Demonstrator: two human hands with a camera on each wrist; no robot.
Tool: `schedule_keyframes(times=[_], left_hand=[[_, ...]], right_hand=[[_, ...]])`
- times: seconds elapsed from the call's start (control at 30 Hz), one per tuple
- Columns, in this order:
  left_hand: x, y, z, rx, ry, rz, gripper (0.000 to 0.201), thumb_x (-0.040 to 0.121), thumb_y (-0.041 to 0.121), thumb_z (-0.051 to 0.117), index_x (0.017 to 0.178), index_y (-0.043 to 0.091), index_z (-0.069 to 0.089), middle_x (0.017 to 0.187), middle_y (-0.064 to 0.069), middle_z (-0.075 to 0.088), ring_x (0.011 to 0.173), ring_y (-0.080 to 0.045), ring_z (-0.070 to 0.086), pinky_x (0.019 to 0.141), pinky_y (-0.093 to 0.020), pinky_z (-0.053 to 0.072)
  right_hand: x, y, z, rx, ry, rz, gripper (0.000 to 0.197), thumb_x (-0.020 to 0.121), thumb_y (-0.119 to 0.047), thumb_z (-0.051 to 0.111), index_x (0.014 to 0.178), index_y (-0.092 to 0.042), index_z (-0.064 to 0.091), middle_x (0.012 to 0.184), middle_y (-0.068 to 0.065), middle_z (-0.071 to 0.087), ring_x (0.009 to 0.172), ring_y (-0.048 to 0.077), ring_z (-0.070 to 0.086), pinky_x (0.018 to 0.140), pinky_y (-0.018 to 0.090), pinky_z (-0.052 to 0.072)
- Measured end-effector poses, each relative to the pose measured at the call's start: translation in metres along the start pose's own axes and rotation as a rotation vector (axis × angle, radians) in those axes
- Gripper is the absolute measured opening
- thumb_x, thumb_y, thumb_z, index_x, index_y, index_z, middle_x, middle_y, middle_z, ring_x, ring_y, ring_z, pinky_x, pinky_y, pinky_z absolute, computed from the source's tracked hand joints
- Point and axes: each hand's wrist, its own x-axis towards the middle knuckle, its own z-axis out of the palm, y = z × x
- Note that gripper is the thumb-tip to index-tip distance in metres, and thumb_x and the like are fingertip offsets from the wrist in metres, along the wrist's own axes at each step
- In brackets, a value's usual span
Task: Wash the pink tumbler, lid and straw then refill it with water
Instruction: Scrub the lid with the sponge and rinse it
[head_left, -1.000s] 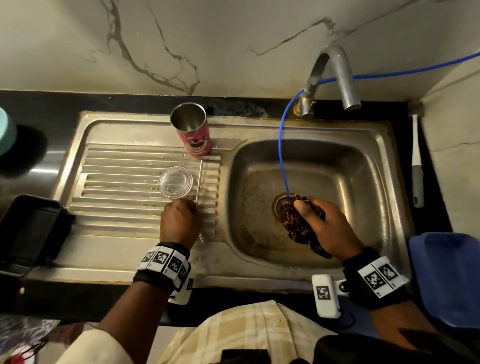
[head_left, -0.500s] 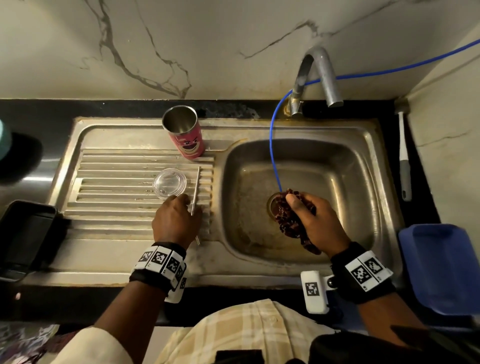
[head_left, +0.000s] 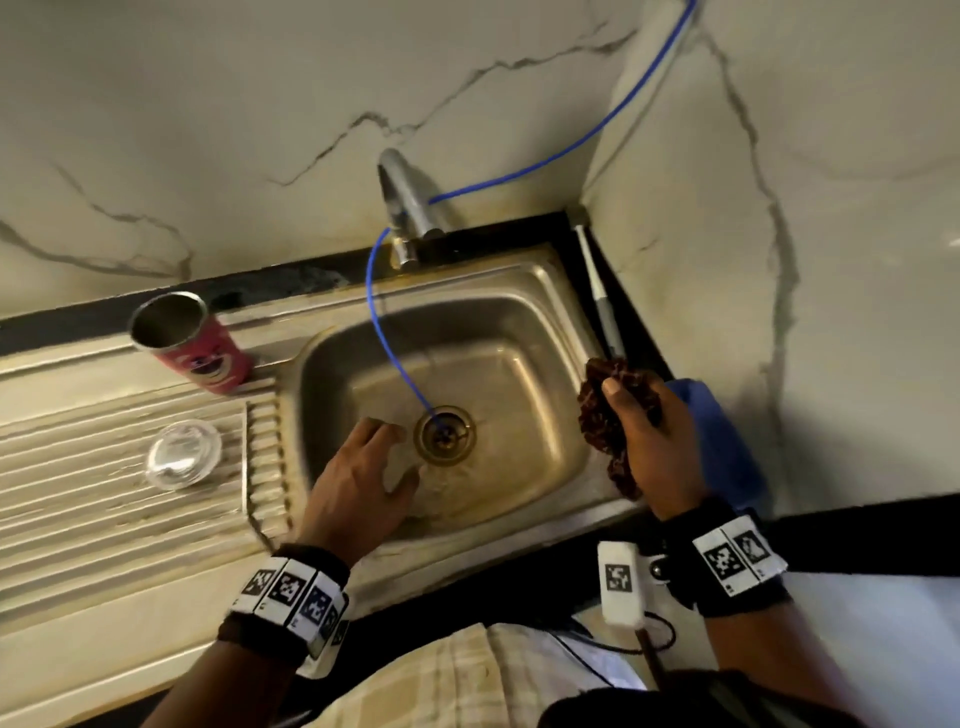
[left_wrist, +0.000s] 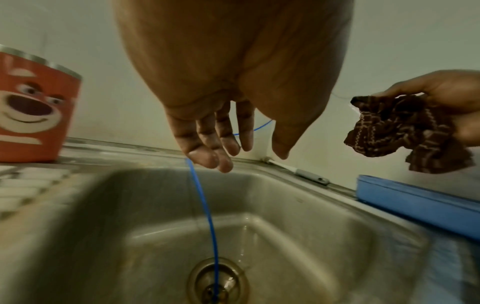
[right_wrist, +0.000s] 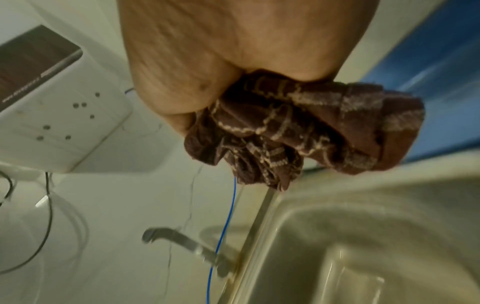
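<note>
Steel sink (head_left: 524, 291) seemingly wet, pink tumbler (head_left: 195, 345) empty; left hand (head_left: 358, 483) released, right hand (head_left: 649, 441) grasping cloth (head_left: 602, 415).

Dim, warm yellowish indoor light, soft glints on the steel sink (head_left: 524, 291), wide-angle bending at the edges, motion blur across both wrist views, tap (right_wrist: 182, 242) smeared, grainy shadows.

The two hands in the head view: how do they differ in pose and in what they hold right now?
The left hand is open, fingers spread and relaxed, holding nothing; the right hand is curled in a grip on a dark patterned cloth. The left hand hangs over the basin near the drain; the right hand is raised at the right rim of the sink. Both wear tagged wristbands.
</note>
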Motion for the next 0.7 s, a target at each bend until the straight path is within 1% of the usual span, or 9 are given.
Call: schedule_keyframes(times=[0.07, 0.13, 0.2, 0.27, 0.37, 0.43, 0.5, 0.57, 0.7], left_hand=[[0.004, 0.014, 0.013, -0.031, -0.059, 0.053, 0.039, 0.083, 0.038, 0.075, 0.116, 0.020, 0.064, 0.117, 0.006, 0.058, 0.089, -0.029, 0.068, 0.073, -0.044, 0.059], [0.006, 0.026, 0.025, -0.061, -0.097, 0.108, 0.042, 0.084, 0.046, 0.066, 0.118, 0.020, 0.064, 0.119, 0.003, 0.058, 0.093, -0.030, 0.067, 0.076, -0.042, 0.059], [0.008, 0.041, 0.035, -0.080, -0.104, 0.145, 0.041, 0.085, 0.044, 0.067, 0.116, 0.018, 0.066, 0.119, 0.000, 0.060, 0.096, -0.028, 0.066, 0.077, -0.036, 0.057], [0.010, 0.052, 0.045, -0.091, -0.103, 0.169, 0.036, 0.085, 0.035, 0.076, 0.115, 0.016, 0.067, 0.119, 0.002, 0.060, 0.097, -0.023, 0.066, 0.077, -0.030, 0.054], [0.015, 0.061, 0.055, -0.110, -0.119, 0.187, 0.035, 0.084, 0.026, 0.084, 0.114, 0.016, 0.069, 0.121, 0.003, 0.061, 0.098, -0.020, 0.068, 0.080, -0.028, 0.054], [0.016, 0.064, 0.058, -0.113, -0.126, 0.172, 0.036, 0.083, 0.027, 0.086, 0.114, 0.019, 0.070, 0.120, 0.005, 0.061, 0.096, -0.017, 0.068, 0.080, -0.028, 0.054], [0.018, 0.066, 0.059, -0.124, -0.125, 0.163, 0.035, 0.084, 0.026, 0.086, 0.114, 0.019, 0.070, 0.119, 0.006, 0.061, 0.094, -0.015, 0.067, 0.081, -0.026, 0.051], [0.020, 0.065, 0.059, -0.137, -0.128, 0.157, 0.032, 0.084, 0.023, 0.086, 0.112, 0.018, 0.071, 0.117, 0.007, 0.060, 0.091, -0.010, 0.063, 0.083, -0.022, 0.049], [0.026, 0.066, 0.058, -0.161, -0.117, 0.172, 0.028, 0.084, 0.017, 0.086, 0.107, 0.014, 0.071, 0.112, 0.007, 0.059, 0.087, 0.000, 0.057, 0.082, -0.006, 0.041]], right_hand=[[0.009, -0.006, -0.037, -0.097, 0.108, -0.072, 0.017, 0.106, -0.013, 0.061, 0.116, -0.010, 0.074, 0.091, 0.000, 0.076, 0.082, 0.002, 0.073, 0.071, 0.020, 0.057], [0.018, -0.002, -0.069, -0.244, 0.177, -0.107, 0.023, 0.106, -0.029, 0.063, 0.119, -0.014, 0.074, 0.103, -0.005, 0.076, 0.097, -0.004, 0.071, 0.089, 0.031, 0.058], [0.028, 0.010, -0.093, -0.381, 0.191, -0.070, 0.047, 0.098, -0.053, 0.059, 0.125, -0.018, 0.073, 0.116, -0.005, 0.077, 0.112, 0.011, 0.071, 0.100, 0.044, 0.056], [0.037, 0.026, -0.106, -0.442, 0.159, 0.020, 0.061, 0.090, -0.061, 0.056, 0.128, -0.016, 0.072, 0.117, 0.002, 0.077, 0.110, 0.023, 0.072, 0.096, 0.043, 0.057], [0.046, 0.034, -0.111, -0.539, 0.023, 0.141, 0.045, 0.102, -0.039, 0.060, 0.136, -0.011, 0.068, 0.131, 0.013, 0.070, 0.116, 0.028, 0.065, 0.090, 0.023, 0.042], [0.051, 0.039, -0.112, -0.727, -0.079, 0.170, 0.040, 0.108, -0.026, 0.055, 0.145, -0.010, 0.061, 0.144, 0.015, 0.062, 0.127, 0.032, 0.058, 0.088, 0.021, 0.033], [0.055, 0.043, -0.110, -0.806, -0.168, 0.186, 0.043, 0.110, -0.024, 0.051, 0.152, -0.013, 0.054, 0.150, 0.013, 0.057, 0.135, 0.031, 0.054, 0.092, 0.022, 0.034], [0.057, 0.046, -0.108, -0.940, -0.227, 0.111, 0.044, 0.110, -0.030, 0.049, 0.153, -0.021, 0.053, 0.147, 0.009, 0.061, 0.132, 0.031, 0.057, 0.097, 0.025, 0.038], [0.061, 0.044, -0.111, -1.237, -0.246, 0.019, 0.051, 0.099, -0.061, 0.049, 0.146, -0.042, 0.053, 0.123, 0.004, 0.073, 0.109, 0.033, 0.069, 0.096, 0.037, 0.054]])
